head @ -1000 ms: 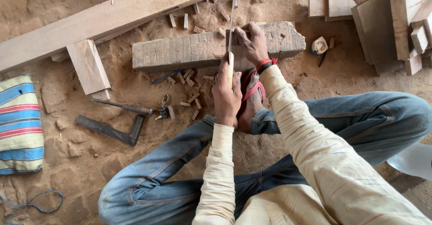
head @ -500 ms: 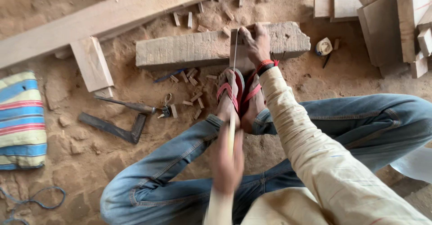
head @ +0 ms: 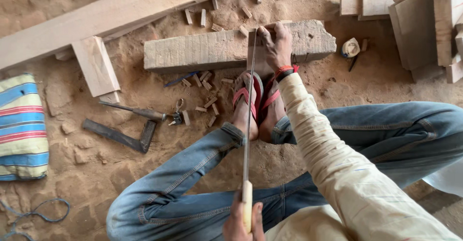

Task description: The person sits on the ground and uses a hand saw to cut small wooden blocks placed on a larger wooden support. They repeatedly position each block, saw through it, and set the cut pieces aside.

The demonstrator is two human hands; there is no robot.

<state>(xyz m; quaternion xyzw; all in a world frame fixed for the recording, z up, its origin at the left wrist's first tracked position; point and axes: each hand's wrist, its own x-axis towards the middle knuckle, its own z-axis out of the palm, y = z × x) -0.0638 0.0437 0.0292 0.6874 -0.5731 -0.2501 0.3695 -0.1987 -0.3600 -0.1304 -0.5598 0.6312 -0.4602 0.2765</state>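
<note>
Sandy ground, one wooden block (head: 212, 48), one saw (head: 248, 120), two hands: right hand (head: 276, 46), left hand (head: 243, 221).

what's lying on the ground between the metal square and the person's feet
In the head view, between the metal square and the sandalled feet lie a chisel-like tool, a small bunch of keys and scattered wood offcuts on sand.

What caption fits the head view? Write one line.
Left hand draws a handsaw across a wooden block steadied by right hand and sandalled feet.
</note>
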